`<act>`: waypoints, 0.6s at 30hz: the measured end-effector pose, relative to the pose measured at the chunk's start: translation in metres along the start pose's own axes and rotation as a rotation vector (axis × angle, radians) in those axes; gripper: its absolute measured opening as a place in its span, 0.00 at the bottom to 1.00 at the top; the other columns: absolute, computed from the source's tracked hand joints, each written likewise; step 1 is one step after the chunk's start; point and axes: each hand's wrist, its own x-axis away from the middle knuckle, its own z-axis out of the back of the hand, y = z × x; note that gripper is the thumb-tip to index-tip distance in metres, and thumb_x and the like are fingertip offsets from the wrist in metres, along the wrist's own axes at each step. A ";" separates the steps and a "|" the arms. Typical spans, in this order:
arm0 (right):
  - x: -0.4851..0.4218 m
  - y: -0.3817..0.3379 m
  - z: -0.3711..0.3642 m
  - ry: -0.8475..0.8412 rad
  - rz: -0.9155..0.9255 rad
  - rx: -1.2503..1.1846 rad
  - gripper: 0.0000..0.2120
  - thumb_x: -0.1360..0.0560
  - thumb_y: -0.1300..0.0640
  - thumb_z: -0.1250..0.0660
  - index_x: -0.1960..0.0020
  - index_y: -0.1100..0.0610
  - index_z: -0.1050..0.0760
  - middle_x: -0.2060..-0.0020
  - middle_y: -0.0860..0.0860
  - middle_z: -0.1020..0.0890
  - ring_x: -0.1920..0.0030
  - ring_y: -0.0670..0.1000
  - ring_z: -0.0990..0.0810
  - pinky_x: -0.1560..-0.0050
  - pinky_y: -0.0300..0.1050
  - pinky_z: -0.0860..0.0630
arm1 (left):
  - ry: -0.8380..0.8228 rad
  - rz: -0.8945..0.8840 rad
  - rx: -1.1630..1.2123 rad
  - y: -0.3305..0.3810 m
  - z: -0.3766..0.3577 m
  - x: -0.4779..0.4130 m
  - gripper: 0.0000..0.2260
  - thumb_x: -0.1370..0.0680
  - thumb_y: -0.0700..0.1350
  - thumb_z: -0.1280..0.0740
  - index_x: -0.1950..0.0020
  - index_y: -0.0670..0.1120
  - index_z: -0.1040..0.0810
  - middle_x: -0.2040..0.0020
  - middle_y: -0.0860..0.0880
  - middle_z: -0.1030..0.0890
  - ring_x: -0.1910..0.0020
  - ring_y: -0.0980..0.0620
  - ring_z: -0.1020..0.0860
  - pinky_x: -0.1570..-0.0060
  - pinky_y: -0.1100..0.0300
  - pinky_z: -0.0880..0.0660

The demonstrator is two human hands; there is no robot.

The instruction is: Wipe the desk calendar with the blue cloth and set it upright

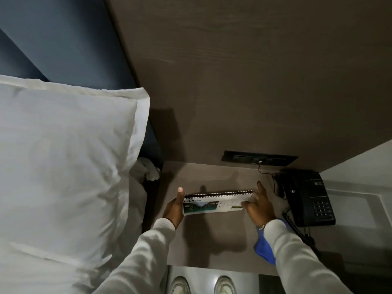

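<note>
The desk calendar (214,201), spiral-bound and showing a JULY page with photos, stands on the brown bedside table (212,236). My left hand (175,209) grips its left end, thumb raised along the edge. My right hand (257,205) holds its right end, fingers spread over the page. The blue cloth (264,249) lies on the table under my right forearm, partly hidden by the sleeve.
A black telephone (309,200) with its cord sits at the table's right edge. A dark socket panel (258,159) is set in the wall behind. A large white pillow (63,166) on the bed fills the left. My shoes (203,285) show below the table's front edge.
</note>
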 end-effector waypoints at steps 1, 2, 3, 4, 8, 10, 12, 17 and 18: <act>-0.005 -0.001 -0.002 0.014 0.006 -0.028 0.43 0.29 0.68 0.30 0.22 0.52 0.48 0.45 0.52 0.21 0.44 0.53 0.22 0.39 0.47 0.27 | 0.000 -0.021 0.032 0.004 -0.001 -0.002 0.21 0.27 0.70 0.43 0.61 0.57 0.20 0.50 0.54 0.20 0.52 0.55 0.23 0.38 0.55 0.33; -0.010 -0.004 -0.005 0.027 0.014 -0.046 0.43 0.30 0.68 0.30 0.22 0.51 0.48 0.48 0.49 0.21 0.46 0.52 0.23 0.41 0.46 0.28 | 0.019 -0.053 0.050 0.010 -0.001 -0.004 0.19 0.28 0.70 0.42 0.62 0.60 0.19 0.52 0.56 0.20 0.54 0.58 0.23 0.39 0.55 0.33; -0.015 -0.006 -0.005 0.036 0.029 -0.056 0.43 0.30 0.68 0.30 0.22 0.51 0.48 0.50 0.48 0.22 0.46 0.52 0.23 0.41 0.45 0.28 | 0.039 -0.090 0.048 0.017 -0.001 -0.008 0.15 0.30 0.70 0.41 0.62 0.65 0.19 0.52 0.57 0.21 0.53 0.59 0.23 0.39 0.55 0.33; -0.021 -0.009 -0.007 0.040 0.045 -0.063 0.43 0.30 0.68 0.31 0.22 0.51 0.48 0.50 0.48 0.22 0.45 0.53 0.23 0.40 0.47 0.27 | 0.053 -0.122 0.017 0.026 0.000 -0.011 0.12 0.31 0.70 0.41 0.61 0.71 0.20 0.49 0.56 0.21 0.50 0.57 0.22 0.37 0.53 0.32; -0.050 -0.019 -0.020 0.040 0.081 -0.135 0.44 0.31 0.68 0.32 0.22 0.49 0.49 0.53 0.46 0.21 0.47 0.51 0.23 0.47 0.42 0.28 | -0.017 -0.138 -0.070 0.053 0.004 -0.038 0.45 0.38 0.76 0.45 0.32 0.49 0.25 0.29 0.39 0.27 0.29 0.39 0.29 0.28 0.43 0.34; -0.060 -0.021 -0.027 0.049 0.129 -0.152 0.44 0.30 0.69 0.34 0.22 0.50 0.51 0.52 0.45 0.19 0.46 0.50 0.22 0.47 0.39 0.29 | -0.039 -0.160 -0.080 0.061 0.005 -0.050 0.51 0.40 0.78 0.45 0.31 0.42 0.27 0.29 0.37 0.27 0.29 0.38 0.29 0.29 0.43 0.33; -0.061 -0.022 -0.033 0.048 0.147 -0.198 0.43 0.30 0.71 0.35 0.22 0.50 0.51 0.46 0.48 0.19 0.44 0.49 0.21 0.53 0.28 0.27 | -0.046 -0.173 -0.060 0.066 0.006 -0.054 0.39 0.33 0.75 0.44 0.38 0.46 0.22 0.31 0.39 0.24 0.33 0.40 0.25 0.32 0.49 0.30; -0.048 -0.032 -0.031 0.003 0.169 -0.321 0.46 0.31 0.74 0.34 0.22 0.51 0.52 0.32 0.56 0.24 0.37 0.51 0.24 0.47 0.31 0.26 | -0.029 -0.192 0.168 0.071 0.008 -0.049 0.15 0.20 0.59 0.42 0.53 0.51 0.23 0.43 0.46 0.19 0.66 0.59 0.16 0.68 0.67 0.23; -0.039 -0.035 -0.026 -0.005 0.166 -0.328 0.46 0.30 0.74 0.33 0.22 0.51 0.52 0.29 0.57 0.28 0.33 0.52 0.26 0.41 0.40 0.26 | -0.037 -0.202 0.210 0.077 0.009 -0.039 0.15 0.19 0.58 0.43 0.52 0.49 0.23 0.47 0.47 0.17 0.71 0.62 0.17 0.73 0.69 0.23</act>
